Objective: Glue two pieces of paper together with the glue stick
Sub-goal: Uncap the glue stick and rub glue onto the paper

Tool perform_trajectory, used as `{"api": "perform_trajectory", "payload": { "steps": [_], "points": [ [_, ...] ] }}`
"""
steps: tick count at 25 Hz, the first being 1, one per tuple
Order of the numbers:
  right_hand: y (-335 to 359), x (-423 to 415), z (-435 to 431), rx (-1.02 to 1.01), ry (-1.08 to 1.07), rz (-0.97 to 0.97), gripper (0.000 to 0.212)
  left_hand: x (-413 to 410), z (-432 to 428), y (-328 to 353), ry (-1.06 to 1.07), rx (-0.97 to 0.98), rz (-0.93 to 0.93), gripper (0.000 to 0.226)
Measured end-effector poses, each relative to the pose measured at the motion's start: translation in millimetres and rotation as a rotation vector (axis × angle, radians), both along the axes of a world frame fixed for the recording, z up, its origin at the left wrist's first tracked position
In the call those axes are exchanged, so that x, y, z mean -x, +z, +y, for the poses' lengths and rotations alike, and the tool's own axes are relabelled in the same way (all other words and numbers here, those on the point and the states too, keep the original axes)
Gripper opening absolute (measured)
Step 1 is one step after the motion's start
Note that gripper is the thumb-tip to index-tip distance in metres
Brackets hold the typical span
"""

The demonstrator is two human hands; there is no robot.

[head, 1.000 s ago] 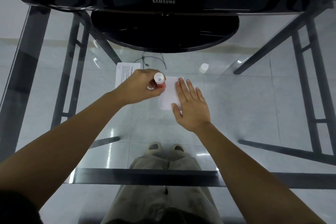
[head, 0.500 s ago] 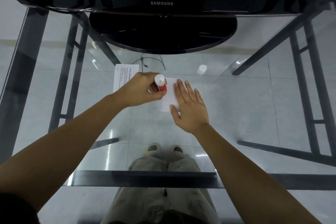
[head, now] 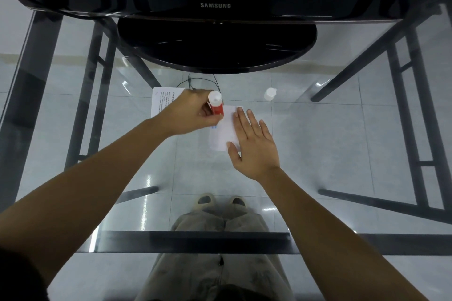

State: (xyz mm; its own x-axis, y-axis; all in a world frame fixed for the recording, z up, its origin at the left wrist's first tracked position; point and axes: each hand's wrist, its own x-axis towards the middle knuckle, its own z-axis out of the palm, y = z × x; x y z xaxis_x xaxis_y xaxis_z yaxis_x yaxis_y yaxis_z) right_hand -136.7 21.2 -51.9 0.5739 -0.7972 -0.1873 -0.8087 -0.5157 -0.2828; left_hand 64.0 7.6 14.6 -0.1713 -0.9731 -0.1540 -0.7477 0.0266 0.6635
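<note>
A small white paper (head: 223,129) lies on the glass table top. My right hand (head: 254,144) rests flat on its right part, fingers spread, holding nothing. My left hand (head: 193,115) grips a red glue stick with a white end (head: 216,105), tilted, its lower end down at the paper's left edge. A second sheet with printed text (head: 162,100) lies further left, partly hidden under my left hand.
A black Samsung monitor (head: 215,5) on a round base (head: 215,44) stands at the far side. A white cap (head: 270,93) sits right of the papers. A thin black cable (head: 195,80) runs behind them. The table's dark front bar (head: 195,242) crosses near me.
My left hand has drawn the glue stick back along the paper's left edge, tilting it so more red body shows. My right hand stays flat on the paper.
</note>
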Motion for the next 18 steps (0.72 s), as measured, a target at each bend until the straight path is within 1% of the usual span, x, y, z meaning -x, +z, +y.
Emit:
{"api": "perform_trajectory", "payload": {
  "steps": [2,5,7,11,12,14,16,18],
  "points": [
    [0,0,1,0.001,-0.003,-0.007,0.069,11,11,1,-0.078,-0.045,0.038,0.023],
    [-1,0,2,-0.005,-0.009,-0.015,0.069,14,10,-2,-0.083,-0.073,0.034,0.022],
    [-1,0,1,-0.008,-0.017,-0.025,0.069,10,-1,-2,-0.033,-0.053,0.004,0.023],
    [1,0,1,-0.043,-0.049,-0.084,0.068,3,-15,-1,0.148,0.026,-0.02,0.024],
    [3,0,-1,-0.054,-0.056,-0.108,0.068,4,-12,-1,0.141,0.027,-0.002,0.023],
    [5,1,-3,-0.069,-0.053,-0.142,0.067,11,-1,0,0.056,-0.019,0.052,0.022],
    [6,2,-3,-0.082,-0.046,-0.147,0.068,17,7,-1,-0.012,-0.053,0.05,0.023],
    [7,3,-3,-0.086,-0.06,-0.157,0.068,16,2,-3,0.011,-0.048,0.027,0.022]
  ]
}}
